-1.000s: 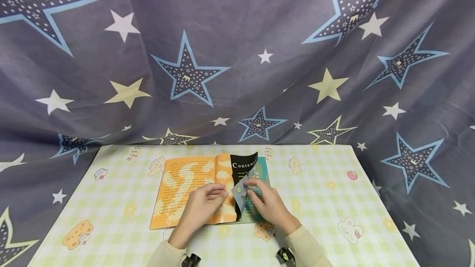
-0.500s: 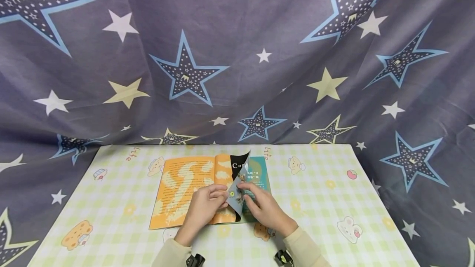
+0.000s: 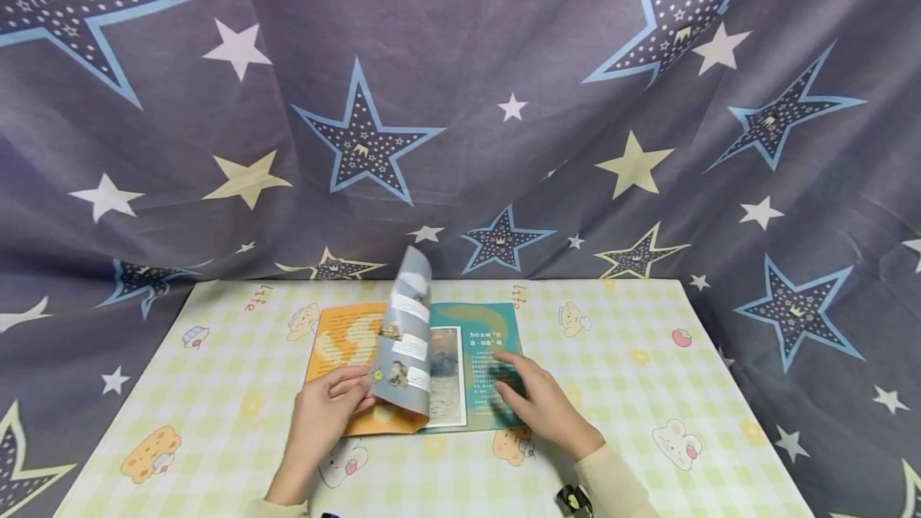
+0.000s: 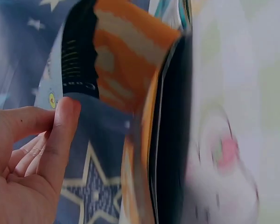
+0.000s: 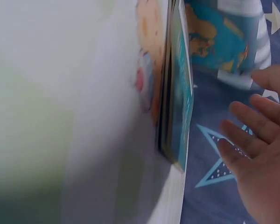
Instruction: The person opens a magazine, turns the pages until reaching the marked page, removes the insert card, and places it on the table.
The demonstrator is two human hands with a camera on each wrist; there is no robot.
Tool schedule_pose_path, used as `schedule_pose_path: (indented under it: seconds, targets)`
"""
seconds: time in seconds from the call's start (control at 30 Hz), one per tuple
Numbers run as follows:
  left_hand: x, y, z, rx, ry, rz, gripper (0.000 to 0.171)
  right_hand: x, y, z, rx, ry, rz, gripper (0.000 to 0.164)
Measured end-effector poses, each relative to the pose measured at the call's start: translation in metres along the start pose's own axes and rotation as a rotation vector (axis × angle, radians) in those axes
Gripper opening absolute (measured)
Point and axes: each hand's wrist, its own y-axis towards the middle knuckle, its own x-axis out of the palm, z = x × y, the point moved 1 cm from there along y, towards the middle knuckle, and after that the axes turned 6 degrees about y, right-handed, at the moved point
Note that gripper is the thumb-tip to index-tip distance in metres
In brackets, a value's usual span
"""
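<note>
An open magazine (image 3: 485, 318) lies on the table, with orange print on its left side and a teal page with a framed picture on its right. One grey-blue page (image 3: 410, 342) stands up curved near the spine, leaning left. My left hand (image 3: 324, 414) pinches the lower edge of that page between thumb and forefinger, as the left wrist view shows, where black and orange print appears on the page's back (image 4: 77, 60). Over the teal page hovers my right hand (image 3: 543, 402), its fingers loosely spread and holding nothing; the right wrist view shows the same hand (image 5: 266, 144) apart from the magazine.
The table (image 3: 633, 398) wears a pale green checked cloth with cartoon prints. Behind and beside it hangs a dark curtain (image 3: 468, 158) patterned with stars. A black wrist strap (image 3: 574, 500) sits at the right sleeve (image 3: 612, 478).
The grey-blue page has swung from right to left, uncovering the framed picture. My left hand has moved left with it. My right hand has let go of the page and drawn right.
</note>
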Motion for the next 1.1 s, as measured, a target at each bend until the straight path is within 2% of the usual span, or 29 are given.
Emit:
schedule_pose_path:
  seconds: [0.2, 0.4, 0.57, 0.77, 0.93, 1.1]
  targets:
    - [-0.039, -0.008, -0.014, -0.091, 0.079, 0.096, 0.026, -0.005, -0.005, 0.009, 0.073, -0.113, -0.083, 0.058]
    - [-0.061, -0.016, -0.025, -0.175, 0.168, 0.167, 0.029, -0.007, -0.008, 0.012, 0.07, -0.196, -0.166, 0.065]
    - [-0.072, -0.021, -0.034, -0.209, 0.263, 0.182, 0.031, -0.006, -0.01, 0.014, 0.05, -0.226, -0.211, 0.074]
    - [-0.077, -0.021, -0.04, -0.239, 0.322, 0.203, 0.028, -0.005, -0.014, 0.017, 0.053, -0.247, -0.249, 0.083]
    - [-0.079, -0.021, -0.042, -0.227, 0.37, 0.194, 0.029, -0.006, -0.014, 0.017, 0.044, -0.26, -0.247, 0.076]
    - [-0.079, -0.022, -0.043, -0.198, 0.463, 0.183, 0.031, -0.008, -0.014, 0.017, 0.031, -0.248, -0.26, 0.068]
